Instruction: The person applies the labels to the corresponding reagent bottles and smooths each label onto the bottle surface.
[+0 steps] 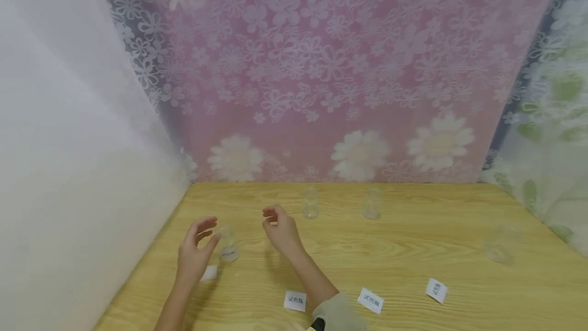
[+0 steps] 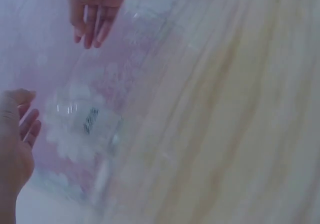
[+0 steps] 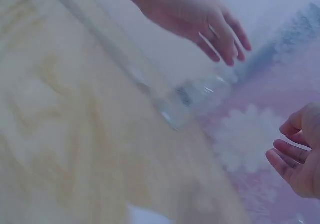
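Observation:
A clear glass bottle (image 1: 229, 250) stands on the table at the left, with a handwritten label on its lower side. Just left of it is my left hand (image 1: 192, 258), fingers loosely bent and holding nothing; the thumb tip appears close to the bottle, but whether it touches I cannot tell. To the bottle's right my right hand (image 1: 285, 232) hovers apart from it, its fingers relaxed around air. The left wrist view shows the label (image 2: 91, 120) facing the camera. Both hands also flank the bottle (image 3: 192, 102) in the right wrist view.
Two clear bottles, one left (image 1: 310, 205) and one right (image 1: 371, 206), stand near the table's back edge. Another clear glass vessel (image 1: 498, 245) is at the far right. Written paper labels (image 1: 295, 300) lie along the front, plus a white paper piece (image 1: 210, 273) by my left wrist.

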A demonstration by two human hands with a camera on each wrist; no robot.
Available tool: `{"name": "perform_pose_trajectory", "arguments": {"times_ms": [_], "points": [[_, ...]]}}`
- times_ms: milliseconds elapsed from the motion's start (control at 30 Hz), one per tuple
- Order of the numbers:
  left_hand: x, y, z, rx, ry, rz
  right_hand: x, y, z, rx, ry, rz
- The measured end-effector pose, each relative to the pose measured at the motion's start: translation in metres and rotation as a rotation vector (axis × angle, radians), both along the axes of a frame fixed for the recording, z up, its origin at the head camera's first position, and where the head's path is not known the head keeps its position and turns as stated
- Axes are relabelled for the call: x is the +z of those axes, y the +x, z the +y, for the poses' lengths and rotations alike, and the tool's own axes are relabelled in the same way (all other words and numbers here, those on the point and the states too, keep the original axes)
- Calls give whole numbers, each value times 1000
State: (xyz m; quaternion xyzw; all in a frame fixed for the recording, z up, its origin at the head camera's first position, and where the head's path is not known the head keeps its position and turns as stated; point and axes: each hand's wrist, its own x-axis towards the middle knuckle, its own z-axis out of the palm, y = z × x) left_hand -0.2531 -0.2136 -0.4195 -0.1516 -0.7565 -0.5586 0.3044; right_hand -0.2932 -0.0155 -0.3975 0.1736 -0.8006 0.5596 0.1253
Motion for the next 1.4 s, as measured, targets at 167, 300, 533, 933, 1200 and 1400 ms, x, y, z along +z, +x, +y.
{"name": "perform_pose_trajectory", "arguments": {"times_ms": [167, 300, 533, 933, 1200, 1400], "points": [[32, -5, 36, -119, 10, 26, 12, -21, 44, -143, -28, 6], [49, -16, 69, -219, 26, -86, 5, -34, 77, -242, -45, -54], [19, -72, 112, -249, 43, -314, -12, -52, 100, -250, -69, -163], [-19, -118, 158, -274, 22, -483, -28, -70, 103, -172, -53, -182], [-24, -125, 159, -303, 57, -486, -34, -72, 104, -151, -102, -223], [-20, -118, 158, -312, 94, -501, -35, -68, 104, -109, -136, -247]]}}
